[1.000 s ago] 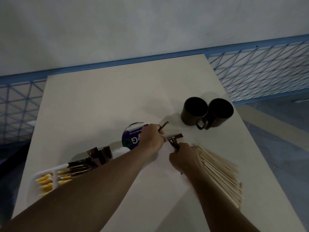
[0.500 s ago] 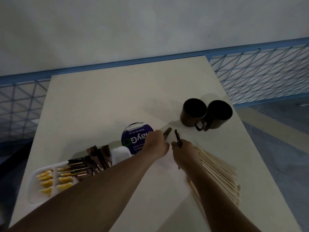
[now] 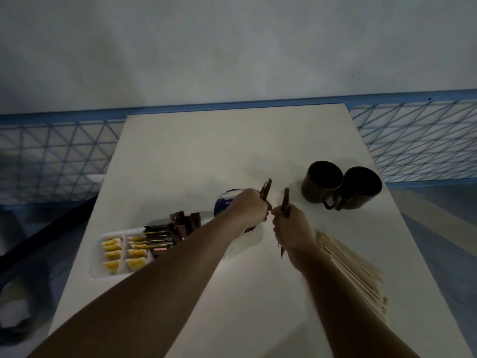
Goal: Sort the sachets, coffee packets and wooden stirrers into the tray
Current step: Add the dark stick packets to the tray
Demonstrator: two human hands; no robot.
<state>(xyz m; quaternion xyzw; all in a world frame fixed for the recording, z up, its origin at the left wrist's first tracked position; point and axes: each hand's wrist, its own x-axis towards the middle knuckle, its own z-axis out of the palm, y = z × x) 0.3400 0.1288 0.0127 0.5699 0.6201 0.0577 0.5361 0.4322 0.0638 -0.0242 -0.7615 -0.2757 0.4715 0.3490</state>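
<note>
Fingers | left hand, right hand grip coffee packets | gap wider

The table is plain cream. At eight o'clock, a white tray shows yellow sachets and dark brown coffee packets with gold stripes and red bands. Two mugs at two o'clock are dark brown. The stirrers at four o'clock are pale tan. The fence is blue, in a triangle lattice.
</note>
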